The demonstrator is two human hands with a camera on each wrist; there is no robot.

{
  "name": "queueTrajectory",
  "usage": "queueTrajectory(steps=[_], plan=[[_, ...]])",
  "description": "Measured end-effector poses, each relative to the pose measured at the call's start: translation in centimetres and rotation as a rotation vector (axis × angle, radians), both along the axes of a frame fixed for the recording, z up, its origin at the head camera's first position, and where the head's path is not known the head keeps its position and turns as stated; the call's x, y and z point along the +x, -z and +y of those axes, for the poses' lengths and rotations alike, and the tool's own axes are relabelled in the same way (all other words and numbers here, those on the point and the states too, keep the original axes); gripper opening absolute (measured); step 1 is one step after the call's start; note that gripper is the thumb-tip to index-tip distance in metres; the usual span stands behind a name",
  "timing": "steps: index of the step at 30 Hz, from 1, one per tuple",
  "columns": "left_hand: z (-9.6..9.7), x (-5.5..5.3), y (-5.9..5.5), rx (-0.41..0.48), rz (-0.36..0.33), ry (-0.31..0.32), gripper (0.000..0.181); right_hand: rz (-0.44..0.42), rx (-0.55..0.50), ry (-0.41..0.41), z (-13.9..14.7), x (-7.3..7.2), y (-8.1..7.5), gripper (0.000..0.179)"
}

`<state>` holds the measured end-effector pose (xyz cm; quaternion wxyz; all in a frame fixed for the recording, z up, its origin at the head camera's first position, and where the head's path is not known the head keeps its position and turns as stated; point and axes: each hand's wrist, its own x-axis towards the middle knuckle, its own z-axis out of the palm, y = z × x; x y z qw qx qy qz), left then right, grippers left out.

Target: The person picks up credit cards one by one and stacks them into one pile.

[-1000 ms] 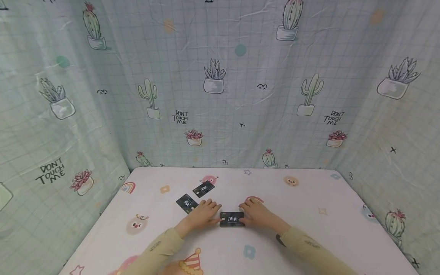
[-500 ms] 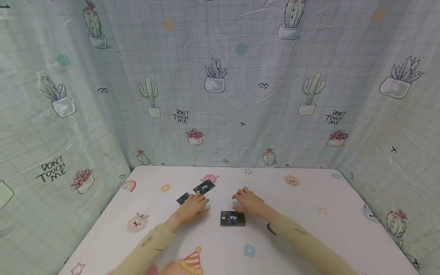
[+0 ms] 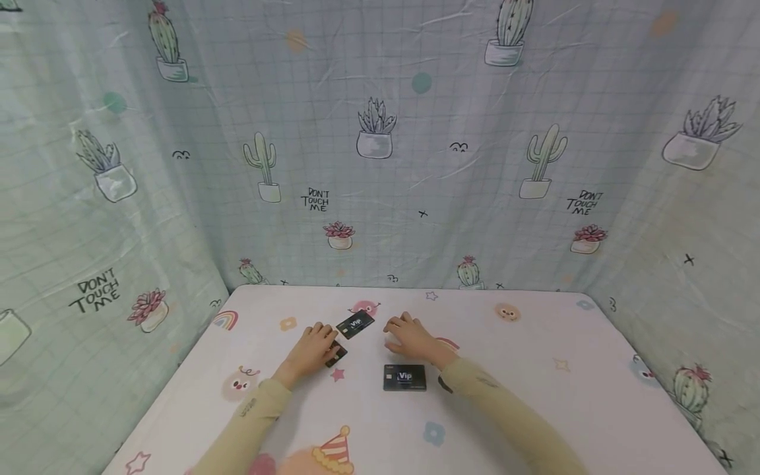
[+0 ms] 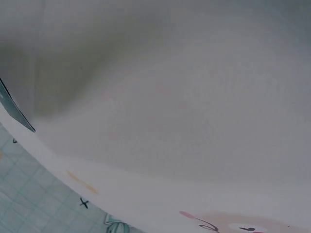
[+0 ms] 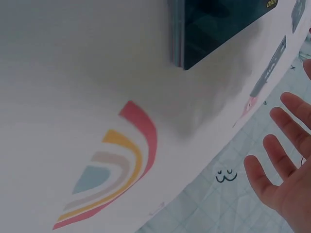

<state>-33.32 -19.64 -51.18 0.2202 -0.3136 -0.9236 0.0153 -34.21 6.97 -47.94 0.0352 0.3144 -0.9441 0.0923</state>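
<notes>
Left sleeve [image 3: 246, 415] reaches in over the printed white table [image 3: 522, 396]. Left hand [image 3: 310, 351] is on the left card [image 3: 338, 356], covering most of it; 1.0 s ago it was by the center card, half a second ago partway across. Now the left card's right end shows; earlier its upper-left part did. Left grip: can't tell if it's pinching, fingertips hide the contact, and the left wrist view misses the hand.

Upper card [image 3: 355, 324], black, "Vip" print, lies tilted just beyond the left card, between the two hands. Same spot as before.

Center card [image 3: 404, 377], also black with "Vip", lies flat and square to the person, nearer them than the other two. Hasn't moved. Right wrist view shows layered edges on it.

Right hand [image 3: 412, 340] is just beyond the center card, nothing held, fingers spread wide apart in the right wrist view. 1.0 s ago its thumb was at that card's right end; since then it's shifted left and away from the person. Right sleeve [image 3: 510, 409] trails off lower right.
</notes>
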Motion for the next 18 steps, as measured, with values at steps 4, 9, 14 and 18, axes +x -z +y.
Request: queueTrajectory(steps=[4, 9, 14, 18], plan=[[-0.4, -0.4, 0.0, 0.004, -0.001, -0.033, 0.028, -0.007, 0.006, 0.001, -0.9, -0.5, 0.0, 0.033], [-0.4, -0.7, -0.2, 0.029, -0.034, -0.084, 0.027, -0.003, 0.018, 0.005, -2.0, -1.2, 0.2, 0.034], [-0.5, -1.4, 0.0, 0.056, -0.032, -0.091, 0.026, 0.01, 0.032, 0.007, -2.9, -1.6, 0.2, 0.035], [-0.4, -1.7, 0.2, 0.084, 0.007, -0.069, 0.027, -0.005, 0.028, 0.009, -3.4, -1.9, 0.1, 0.036]])
